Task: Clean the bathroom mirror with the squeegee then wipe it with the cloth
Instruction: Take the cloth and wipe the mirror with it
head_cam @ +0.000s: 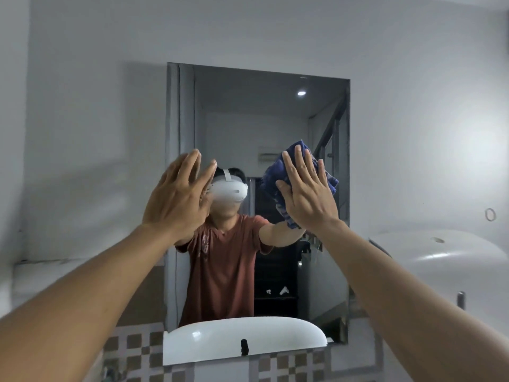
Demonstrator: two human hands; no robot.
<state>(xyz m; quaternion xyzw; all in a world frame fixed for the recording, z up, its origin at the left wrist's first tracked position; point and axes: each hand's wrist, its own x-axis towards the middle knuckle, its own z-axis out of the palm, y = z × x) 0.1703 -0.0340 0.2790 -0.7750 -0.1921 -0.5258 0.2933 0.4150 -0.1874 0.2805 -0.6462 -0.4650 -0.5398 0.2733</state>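
Right hand (308,194), fingers spread flat, presses blue cloth (298,158) against mirror (248,111); left hand (177,198) open, empty (beside it, also raised).

- I see the mirror (275,119) fixed flat on the pale wall (96,106).
- My right hand (309,194) presses the blue cloth (300,155) flat against its glass.
- My left hand (176,199) is spread open at the mirror's left edge.
- A white basin (446,260) sits below right.
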